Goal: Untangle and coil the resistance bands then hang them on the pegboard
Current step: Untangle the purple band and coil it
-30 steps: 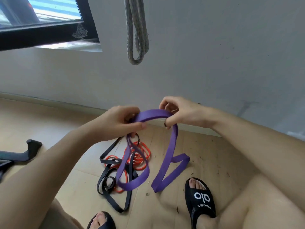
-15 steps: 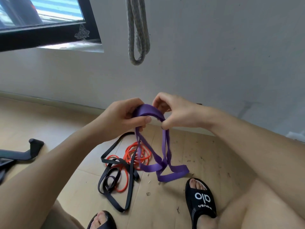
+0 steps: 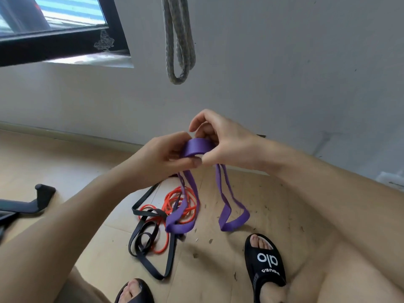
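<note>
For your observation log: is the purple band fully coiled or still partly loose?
Partly loose. Both hands hold the purple band at its top fold, while two loops dangle below.

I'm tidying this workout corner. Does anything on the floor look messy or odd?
Yes. The black band and orange band lie tangled together in a heap on the floor, and small dark bits of debris are scattered around them.

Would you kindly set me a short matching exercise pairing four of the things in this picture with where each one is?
Things:
1. purple band
2. orange band
3. grey band
4. black band

Places:
A. hanging against the wall
B. held in both hands
C. looped on the floor, reaching nearest the left foot
D. tangled on the floor behind the purple loops

Pairs: 1-B, 2-D, 3-A, 4-C
</note>
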A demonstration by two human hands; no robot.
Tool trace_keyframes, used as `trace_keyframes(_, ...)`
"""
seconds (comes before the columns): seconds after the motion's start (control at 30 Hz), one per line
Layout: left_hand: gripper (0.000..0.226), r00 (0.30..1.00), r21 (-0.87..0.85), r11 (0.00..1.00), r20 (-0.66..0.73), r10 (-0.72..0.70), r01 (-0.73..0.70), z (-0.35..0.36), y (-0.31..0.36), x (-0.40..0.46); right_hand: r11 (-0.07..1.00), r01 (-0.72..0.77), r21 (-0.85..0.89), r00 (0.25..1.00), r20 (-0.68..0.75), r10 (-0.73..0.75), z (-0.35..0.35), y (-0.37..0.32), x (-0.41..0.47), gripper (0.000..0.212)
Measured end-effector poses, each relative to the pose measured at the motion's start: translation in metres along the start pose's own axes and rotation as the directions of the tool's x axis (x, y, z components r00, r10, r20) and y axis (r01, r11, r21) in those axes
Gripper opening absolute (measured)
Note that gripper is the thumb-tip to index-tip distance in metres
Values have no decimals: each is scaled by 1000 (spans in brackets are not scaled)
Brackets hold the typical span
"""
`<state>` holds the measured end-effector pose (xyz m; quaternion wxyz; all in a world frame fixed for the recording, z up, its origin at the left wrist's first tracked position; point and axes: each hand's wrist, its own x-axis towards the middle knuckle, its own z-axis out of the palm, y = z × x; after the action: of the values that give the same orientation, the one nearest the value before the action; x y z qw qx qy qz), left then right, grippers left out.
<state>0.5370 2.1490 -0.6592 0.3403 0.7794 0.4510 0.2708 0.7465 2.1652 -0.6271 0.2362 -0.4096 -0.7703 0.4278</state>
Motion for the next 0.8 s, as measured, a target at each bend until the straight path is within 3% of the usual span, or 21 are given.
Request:
trace_keyframes(0.13,16,997,-35,999,-80,23,-26,-5,2,1,991,-70,-113,992,92,80,-6,10,1,64)
trace_keyframes(0.2,13,993,-148,989,-121,8,-26,-5,7,0,987,-118,-108,973,184,136,-6,20,0,62)
trace_keyframes(0.33,33,980,-302,953,-189,-62,2,-10,9,-2,985,-168,-47,941,289,174,-6,32,-1,45)
trace_keyframes(0.47,28,987,-277,961,-156,-48,3,-10,11,-4,990,-139,-33,960,242,142,3,34,3,55)
trace_keyframes(0.63,29,990,-234,972,-132,-46,14,-10,8,-4,995,-84,-46,981,169,90,13,32,11,35)
trace_keyframes(0.8,33,995,-82,992,16,-96,97,-17,-4,-7,1000,-26,-6,999,41,26,7,19,10,17)
